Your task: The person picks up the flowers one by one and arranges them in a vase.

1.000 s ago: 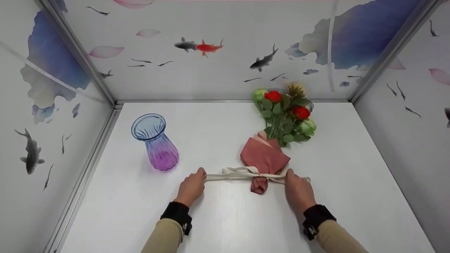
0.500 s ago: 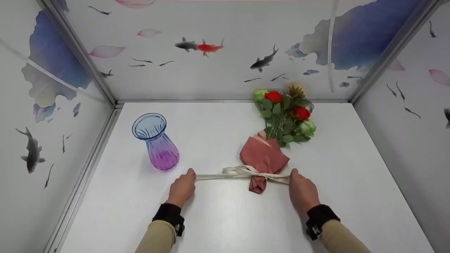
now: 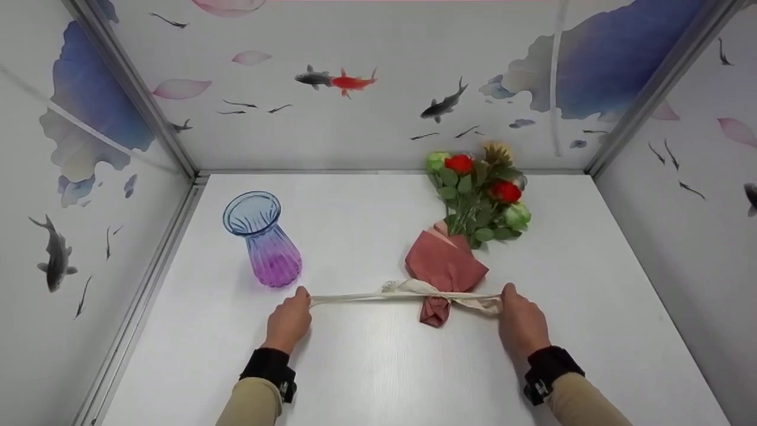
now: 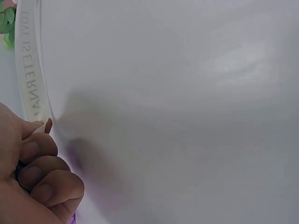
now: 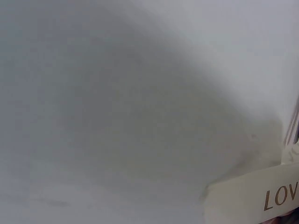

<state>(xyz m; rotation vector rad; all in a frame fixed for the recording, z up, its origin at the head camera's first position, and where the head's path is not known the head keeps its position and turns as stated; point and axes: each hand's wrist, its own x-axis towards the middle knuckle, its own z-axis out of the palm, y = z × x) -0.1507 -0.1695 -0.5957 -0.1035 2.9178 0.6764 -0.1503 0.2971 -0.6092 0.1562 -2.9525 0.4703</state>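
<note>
A bouquet lies on the table, its flowers red, green and yellow, its stems wrapped in dusty-red paper. A cream ribbon crosses the narrow lower part of the wrapping, with a loose loop on either side. My left hand pinches one ribbon end between thumb and forefinger, its other fingers curled. In the left wrist view, printed letters run along the ribbon. My right hand pinches the ribbon to the right of the wrapping. More lettering shows on the ribbon in the right wrist view, where the hand is mostly hidden.
A ribbed glass vase, blue at the rim and purple at the base, stands upright at the left of the white table. Walls printed with fish and lotus leaves enclose the back and both sides.
My hands have moved apart, the left going left and the right going right, drawing out the ribbon between them. The loop on the left has become a little smaller. Vase and bouquet stay in place.
</note>
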